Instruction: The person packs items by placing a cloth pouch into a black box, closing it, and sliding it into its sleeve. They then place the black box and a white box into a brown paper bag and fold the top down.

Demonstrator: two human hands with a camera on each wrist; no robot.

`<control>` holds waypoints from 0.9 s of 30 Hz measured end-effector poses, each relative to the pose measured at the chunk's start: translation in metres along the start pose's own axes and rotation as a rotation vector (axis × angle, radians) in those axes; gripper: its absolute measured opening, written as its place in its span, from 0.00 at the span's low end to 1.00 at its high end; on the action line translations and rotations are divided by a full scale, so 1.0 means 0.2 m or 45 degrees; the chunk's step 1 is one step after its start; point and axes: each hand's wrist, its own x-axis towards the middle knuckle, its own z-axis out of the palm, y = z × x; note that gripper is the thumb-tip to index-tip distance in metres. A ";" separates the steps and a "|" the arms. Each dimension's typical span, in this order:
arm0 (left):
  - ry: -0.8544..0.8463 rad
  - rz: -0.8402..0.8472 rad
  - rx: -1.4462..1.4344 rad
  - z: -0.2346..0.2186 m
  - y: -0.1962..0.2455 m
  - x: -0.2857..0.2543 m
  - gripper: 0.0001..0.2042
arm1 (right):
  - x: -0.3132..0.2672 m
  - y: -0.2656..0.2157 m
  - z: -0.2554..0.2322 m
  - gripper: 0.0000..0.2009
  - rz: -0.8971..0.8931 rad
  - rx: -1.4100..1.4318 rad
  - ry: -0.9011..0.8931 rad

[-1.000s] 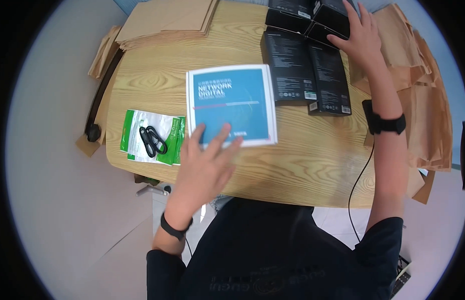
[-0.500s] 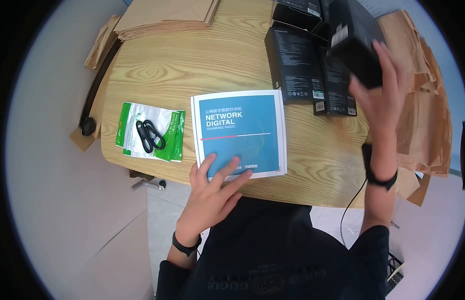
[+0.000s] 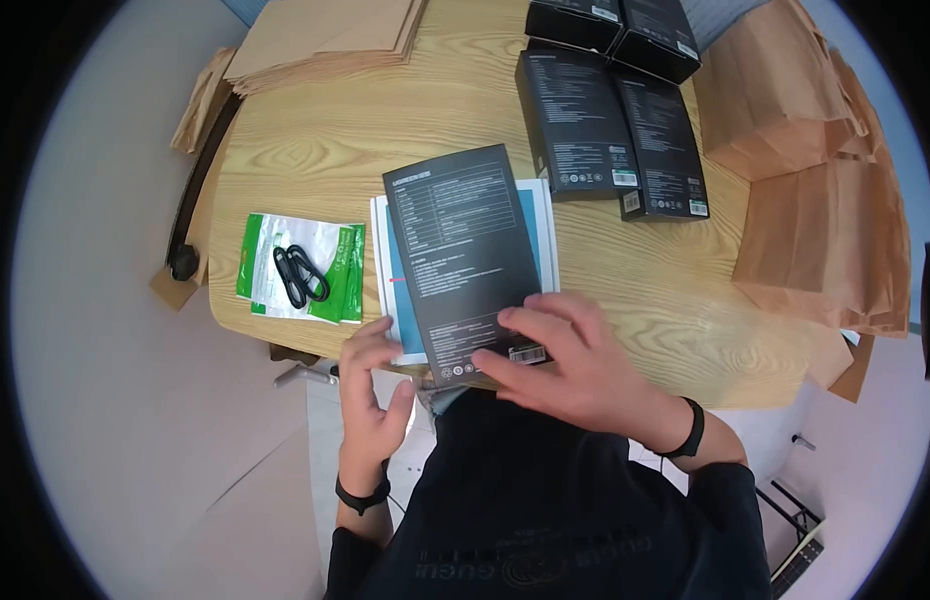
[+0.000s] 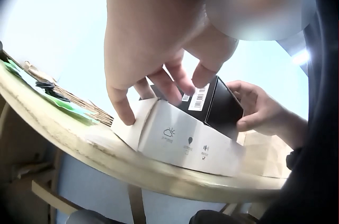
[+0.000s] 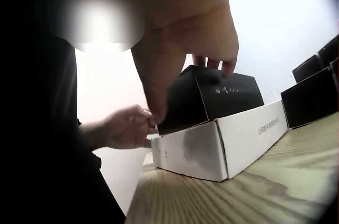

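Note:
A black printed box (image 3: pixel 465 250) lies slightly turned on top of a white box with a blue lid (image 3: pixel 546 225), close to the table's front edge. In the right wrist view the black box (image 5: pixel 212 97) rests on the white box (image 5: pixel 249 139). The right hand (image 3: pixel 585 370) grips the black box's near end, thumb and fingers on its sides. At the white box's near left corner is the left hand (image 3: pixel 370 395), fingers loosely bent; in the left wrist view this hand (image 4: pixel 159 38) has fingertips at the white box's corner (image 4: pixel 127 128).
Green-and-clear packets (image 3: pixel 346 275) with a coiled black cable (image 3: pixel 303 276) lie at the left. Several black boxes (image 3: pixel 580 120) stand at the back right, beside brown paper bags (image 3: pixel 805 220). Flat brown paper (image 3: pixel 325 35) is stacked at the back left.
The right hand has brought a black box from the back right onto the blue lid. My left hand has come off the lid to the white box's left corner.

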 end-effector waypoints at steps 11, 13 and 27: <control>-0.169 -0.104 0.164 -0.01 0.18 0.35 0.47 | -0.08 0.02 0.00 0.36 0.585 0.415 -0.009; -0.309 -0.081 0.085 -0.13 0.15 0.40 0.44 | -0.11 0.01 -0.01 0.34 0.562 0.390 -0.090; 0.009 -0.472 -0.168 -0.25 0.06 0.64 0.34 | -0.12 0.12 0.02 0.38 0.779 0.662 0.200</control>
